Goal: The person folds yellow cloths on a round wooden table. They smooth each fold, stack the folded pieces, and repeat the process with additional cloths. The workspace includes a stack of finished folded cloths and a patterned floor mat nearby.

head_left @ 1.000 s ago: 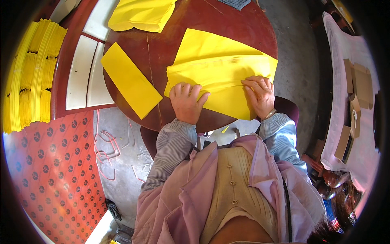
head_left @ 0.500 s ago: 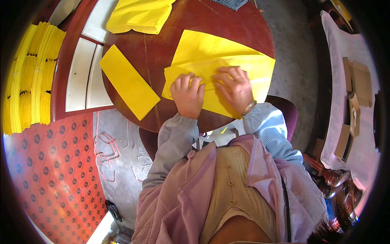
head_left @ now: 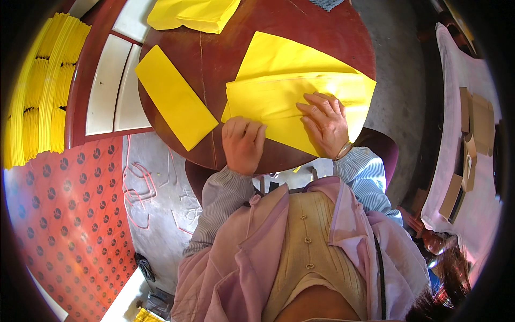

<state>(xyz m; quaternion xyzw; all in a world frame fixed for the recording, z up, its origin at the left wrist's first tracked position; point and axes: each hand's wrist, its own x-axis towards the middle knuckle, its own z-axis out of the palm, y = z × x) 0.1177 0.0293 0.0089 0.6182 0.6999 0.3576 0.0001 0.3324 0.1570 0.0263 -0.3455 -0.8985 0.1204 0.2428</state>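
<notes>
Yellow sheets of paper (head_left: 295, 59) lie on the round table, with a long folded yellow strip (head_left: 268, 96) across their middle. At the near left edge of the sheets, my left hand (head_left: 242, 144) has its fingers curled, seemingly pinching the paper's edge; its fingertips are partly hidden. My right hand (head_left: 328, 124) rests on the right part of the paper with its fingers stretched out and apart. Small creases run leftward from under its fingertips. To the left lies a separate narrow folded yellow piece (head_left: 177, 96), which neither hand touches.
The dark red round table (head_left: 214, 53) has a crack line. A larger yellow folded piece (head_left: 193, 13) lies at its far side. Stacks of yellow folded paper (head_left: 43, 91) stand at far left. Cardboard boxes (head_left: 477, 123) sit on a pink-covered table at right.
My left hand has drawn back toward me, off the strip to the paper's near edge. My right hand has slid slightly right and nearer. The whole view has shifted a little.
</notes>
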